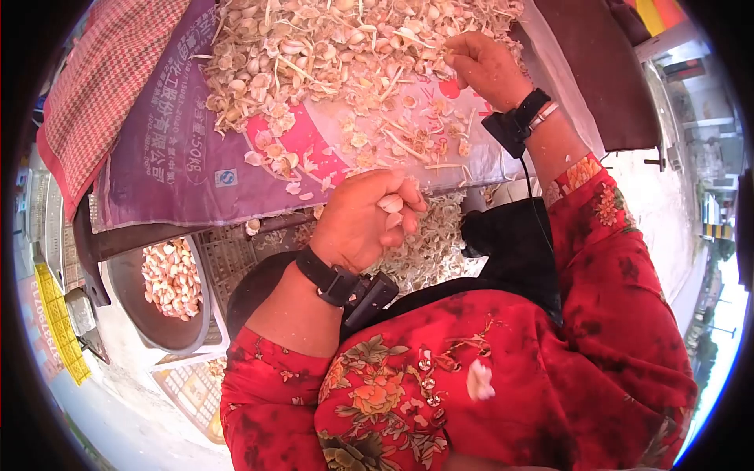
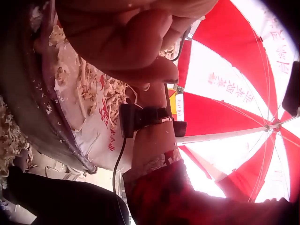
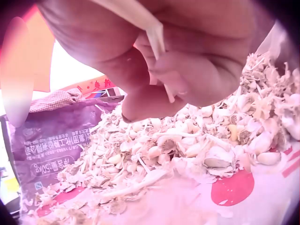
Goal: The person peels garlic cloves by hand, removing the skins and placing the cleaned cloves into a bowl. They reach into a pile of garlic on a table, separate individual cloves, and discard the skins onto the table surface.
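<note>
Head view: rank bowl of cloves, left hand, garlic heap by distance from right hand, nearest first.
From the right hand:
1. Garlic heap, right by the fingers.
2. Left hand, at the table's near edge.
3. Bowl of cloves, lower left, beyond the left hand.

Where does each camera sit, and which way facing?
Head: on the head, facing down at left hand, right hand, red shirt and garlic heap.
Left wrist: on that wrist, facing past its hand to right forearm and umbrella.
Right wrist: on that wrist, facing past its hand across the garlic.
Shared: purple sack, in head and right wrist views.
</note>
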`<state>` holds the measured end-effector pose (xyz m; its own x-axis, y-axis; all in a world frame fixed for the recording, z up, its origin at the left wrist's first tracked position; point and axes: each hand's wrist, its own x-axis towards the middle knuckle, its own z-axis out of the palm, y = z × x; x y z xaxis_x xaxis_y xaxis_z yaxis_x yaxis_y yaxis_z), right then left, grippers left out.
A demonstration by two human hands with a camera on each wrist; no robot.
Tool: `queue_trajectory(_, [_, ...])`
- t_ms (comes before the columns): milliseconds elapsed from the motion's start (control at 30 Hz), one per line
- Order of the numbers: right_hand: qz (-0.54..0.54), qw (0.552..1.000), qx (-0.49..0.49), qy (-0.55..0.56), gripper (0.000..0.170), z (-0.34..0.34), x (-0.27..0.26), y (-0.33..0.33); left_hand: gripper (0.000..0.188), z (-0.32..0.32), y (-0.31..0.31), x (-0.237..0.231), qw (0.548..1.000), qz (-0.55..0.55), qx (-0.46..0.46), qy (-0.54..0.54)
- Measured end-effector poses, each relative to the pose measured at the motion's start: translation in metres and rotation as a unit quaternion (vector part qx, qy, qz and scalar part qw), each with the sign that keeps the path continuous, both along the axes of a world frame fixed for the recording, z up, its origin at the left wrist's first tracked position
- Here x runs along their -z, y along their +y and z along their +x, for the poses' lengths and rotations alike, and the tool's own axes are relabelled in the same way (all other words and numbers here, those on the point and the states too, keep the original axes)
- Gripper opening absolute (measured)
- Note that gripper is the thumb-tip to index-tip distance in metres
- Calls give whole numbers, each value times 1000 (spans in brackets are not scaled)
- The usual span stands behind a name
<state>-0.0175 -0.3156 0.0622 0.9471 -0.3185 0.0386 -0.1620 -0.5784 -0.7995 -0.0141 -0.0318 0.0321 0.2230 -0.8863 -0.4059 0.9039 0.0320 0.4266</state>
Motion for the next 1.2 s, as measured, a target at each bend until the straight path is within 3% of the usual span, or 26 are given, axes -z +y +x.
queue_trajectory(100, [-183, 982, -6, 37, 33, 36, 23, -20, 26, 0, -1, -5, 999, 31, -21, -31])
queue_trajectory(167, [-330, 942, -37, 59, 38, 56, 46, -29, 25, 2, -3, -7, 997, 47, -39, -49])
queue_trajectory(300, [-322, 941, -54, 91, 34, 51, 46, 21, 22, 2, -6, -10, 992, 75, -65, -72])
queue_trajectory(433, [-275, 953, -117, 52, 30, 33, 60, 46, 21, 4, -8, -6, 989, 86, -71, -94])
queue_trajectory(533, [-78, 987, -95, 106, 26, 17, 53, 53, 20, 4, -9, -5, 987, 89, -78, -105])
queue_trajectory(567, [-61, 988, -79, 114, 21, 14, 52, 51, 19, 4, -10, -5, 986, 98, -81, -105])
queue_trajectory(667, [204, 969, -24, 134, 21, 4, 40, 46, 17, 5, -15, 0, 982, 120, -93, -110])
queue_trajectory(900, [414, 904, -63, 84, 26, -3, 39, 27, 15, 7, -32, 8, 977, 122, -123, -128])
queue_trajectory(1100, [517, 852, -71, 45, 23, -23, 28, 40, 17, 1, -45, 7, 977, 122, -117, -132])
queue_trajectory(1200, [507, 862, -24, 5, 23, -32, 25, 56, 21, -1, -48, 11, 986, 96, -88, -103])
